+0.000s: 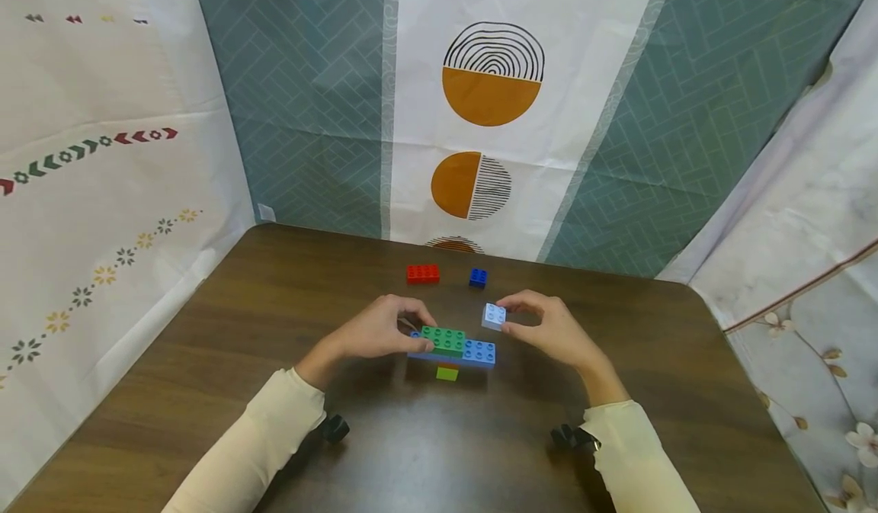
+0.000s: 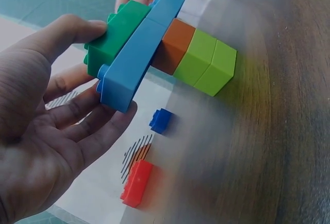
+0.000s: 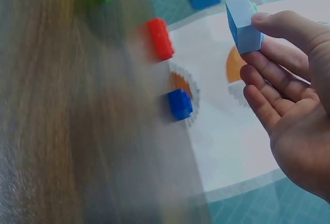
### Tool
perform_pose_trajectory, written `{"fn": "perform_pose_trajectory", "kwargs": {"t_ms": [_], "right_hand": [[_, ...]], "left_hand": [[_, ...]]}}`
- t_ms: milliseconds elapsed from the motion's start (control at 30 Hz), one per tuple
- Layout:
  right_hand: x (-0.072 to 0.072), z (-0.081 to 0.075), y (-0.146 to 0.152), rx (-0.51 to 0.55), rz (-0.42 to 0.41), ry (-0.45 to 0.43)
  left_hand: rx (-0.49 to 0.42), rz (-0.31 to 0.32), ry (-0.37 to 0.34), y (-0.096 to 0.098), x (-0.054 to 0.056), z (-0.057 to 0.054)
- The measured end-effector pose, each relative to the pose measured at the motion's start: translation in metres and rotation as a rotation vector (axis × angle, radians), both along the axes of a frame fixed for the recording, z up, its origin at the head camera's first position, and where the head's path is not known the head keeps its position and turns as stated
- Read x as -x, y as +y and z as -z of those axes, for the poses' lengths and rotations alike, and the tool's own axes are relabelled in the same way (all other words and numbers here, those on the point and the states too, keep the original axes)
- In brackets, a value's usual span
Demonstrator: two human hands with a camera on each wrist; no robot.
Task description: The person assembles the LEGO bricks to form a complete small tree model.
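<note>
My left hand [image 1: 376, 328] grips the left end of a toy-brick build, its thumb on the green brick [image 1: 443, 338]. That brick sits on a row of blue bricks [image 2: 135, 62]. Under the row come an orange-brown brick [image 2: 175, 46] and, below it, two lime-green bricks [image 2: 205, 62], close over the table in the left wrist view. To the right of the build, my right hand [image 1: 554, 331] pinches a pale blue square brick [image 3: 244, 26] between thumb and fingers. It is held apart from the build, with its studs upward in the head view.
On the brown wooden table [image 1: 261, 307], a red brick [image 1: 422, 274] and a small dark blue brick [image 1: 478, 277] lie beyond the hands. Patterned cloth [image 1: 315, 101] hangs behind the far edge, and more cloth hangs at both sides.
</note>
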State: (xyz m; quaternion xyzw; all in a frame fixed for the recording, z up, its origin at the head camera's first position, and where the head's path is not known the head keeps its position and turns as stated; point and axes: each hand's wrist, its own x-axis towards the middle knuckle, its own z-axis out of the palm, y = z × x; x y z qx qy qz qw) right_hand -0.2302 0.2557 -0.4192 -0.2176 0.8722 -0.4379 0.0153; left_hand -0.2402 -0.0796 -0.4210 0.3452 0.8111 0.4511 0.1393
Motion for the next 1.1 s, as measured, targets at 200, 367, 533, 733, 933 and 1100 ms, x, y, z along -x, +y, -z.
{"fn": "perform_pose_trajectory", "kwargs": {"t_ms": [200, 367, 533, 733, 933, 1100], "right_hand": [[-0.017, -0.012, -0.007, -0.035, -0.038, 0.023], [-0.026, -0.015, -0.016, -0.060, -0.082, 0.022], [-0.028, -0.013, -0.022, -0.053, -0.106, 0.005], [-0.028, -0.008, -0.023, -0.043, -0.115, 0.002], [-0.030, -0.005, -0.024, -0.019, -0.113, 0.002], [-0.030, -0.004, -0.025, -0.011, -0.109, 0.002]], "left_hand": [[0.002, -0.023, 0.009, 0.001, 0.000, 0.000], [-0.005, -0.035, 0.022, 0.001, -0.001, 0.000], [-0.016, -0.044, 0.018, 0.002, -0.001, 0.001], [-0.024, -0.047, 0.027, 0.004, -0.001, 0.001], [-0.037, -0.059, 0.025, 0.006, -0.001, 0.004], [-0.041, -0.065, 0.029, 0.007, -0.002, 0.005]]}}
